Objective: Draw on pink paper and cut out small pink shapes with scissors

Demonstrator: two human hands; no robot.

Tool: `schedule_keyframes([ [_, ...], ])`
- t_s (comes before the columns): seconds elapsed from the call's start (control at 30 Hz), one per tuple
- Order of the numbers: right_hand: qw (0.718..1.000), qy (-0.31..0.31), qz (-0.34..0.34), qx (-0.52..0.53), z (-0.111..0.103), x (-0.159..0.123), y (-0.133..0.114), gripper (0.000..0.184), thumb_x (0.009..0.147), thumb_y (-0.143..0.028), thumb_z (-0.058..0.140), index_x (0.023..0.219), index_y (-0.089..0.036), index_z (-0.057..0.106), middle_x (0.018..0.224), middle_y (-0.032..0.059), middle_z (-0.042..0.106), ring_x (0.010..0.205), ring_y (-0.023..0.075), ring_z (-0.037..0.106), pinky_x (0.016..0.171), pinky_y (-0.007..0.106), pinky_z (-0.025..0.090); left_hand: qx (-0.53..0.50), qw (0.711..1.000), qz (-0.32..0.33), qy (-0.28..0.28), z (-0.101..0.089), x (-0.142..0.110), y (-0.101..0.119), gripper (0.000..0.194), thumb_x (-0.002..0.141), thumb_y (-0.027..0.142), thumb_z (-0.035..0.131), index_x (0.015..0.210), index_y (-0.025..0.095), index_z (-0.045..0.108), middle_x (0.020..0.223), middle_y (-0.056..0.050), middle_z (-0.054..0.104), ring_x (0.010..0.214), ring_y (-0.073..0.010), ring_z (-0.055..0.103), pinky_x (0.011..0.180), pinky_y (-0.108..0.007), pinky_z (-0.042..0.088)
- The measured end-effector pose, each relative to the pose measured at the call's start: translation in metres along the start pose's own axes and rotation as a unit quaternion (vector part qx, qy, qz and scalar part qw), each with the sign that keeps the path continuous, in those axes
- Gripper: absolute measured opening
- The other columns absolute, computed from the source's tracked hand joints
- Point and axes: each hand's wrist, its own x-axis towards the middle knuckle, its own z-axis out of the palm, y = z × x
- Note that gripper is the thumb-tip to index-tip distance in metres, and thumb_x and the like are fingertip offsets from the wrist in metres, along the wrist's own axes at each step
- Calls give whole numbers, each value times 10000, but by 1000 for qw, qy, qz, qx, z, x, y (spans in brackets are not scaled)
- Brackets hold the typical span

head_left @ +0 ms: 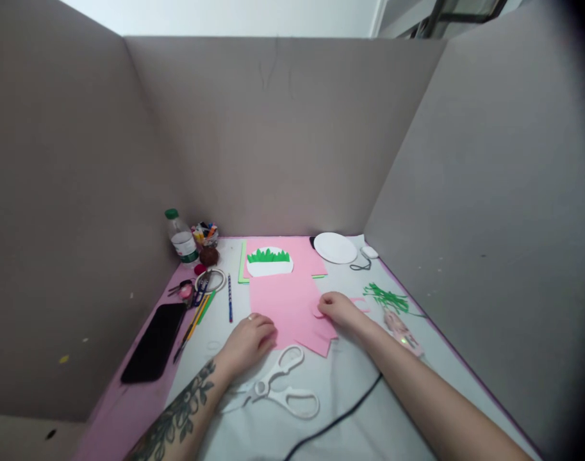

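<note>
A pink paper sheet [285, 307] lies in the middle of the table. My left hand [254, 339] rests on its left edge, fingers lying over the paper and holding nothing. At the sheet's right side, my right hand [339, 310] pinches a small rounded pink paper piece [316, 310]; its fingers partly cover it. Another pink cut-out [362, 305] shows just behind that hand. Just in front of my left hand are white-handled scissors [261, 388], their blades partly behind my left forearm. Beyond the sheet lies a white paper shape with a green grass-like strip [270, 262].
A white oval [335, 248] lies at the back right, near green strips [386, 298] and a pinkish device [402, 333]. On the left are a phone [155, 342], pencils [196, 320], a tape roll [216, 282] and a bottle [182, 240]. A black cable [337, 419] crosses the front.
</note>
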Motion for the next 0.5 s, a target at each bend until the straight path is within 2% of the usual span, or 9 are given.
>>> schedule_keyframes([
  [0.1,994,92,-64,0,3,-3,-12,130,694,-202,525,584,-145,565,707,23,540,627,121,506,524,205,389,-37,999,-19,11,2,3,1,220,863,276,488,909,193,687,957,-80,665,928,-195,570,866,-340,431],
  [0.13,993,84,-80,18,7,-4,-19,145,714,-225,531,610,-143,590,735,29,551,655,128,521,552,212,412,-58,997,-37,32,2,4,2,224,861,289,490,905,189,685,951,-83,667,926,-197,574,866,-344,434],
  [0.2,992,13,-108,65,20,-8,-35,168,743,-241,542,636,-142,626,698,22,560,670,134,536,600,225,435,-117,986,-88,85,3,6,2,227,845,324,511,902,179,677,940,-83,669,895,-194,590,835,-333,453],
  [0.27,986,-43,-133,90,36,-13,-51,167,753,-237,560,662,-147,667,743,25,587,694,134,554,637,232,443,-191,962,-148,125,4,8,4,238,821,356,539,874,162,667,887,-74,675,797,-179,610,737,-296,477],
  [0.37,983,-67,-140,94,59,-21,-66,149,748,-191,579,645,-151,680,730,18,597,706,131,562,664,229,437,-282,925,-218,134,6,10,5,266,798,389,562,786,137,645,730,-45,660,626,-148,594,582,-237,452],
  [0.5,984,-93,-141,57,74,-22,-68,159,749,-151,574,633,-155,682,688,8,605,670,121,560,624,211,422,-335,898,-254,130,6,8,3,317,786,437,575,692,136,606,598,-19,616,543,-130,547,535,-212,410],
])
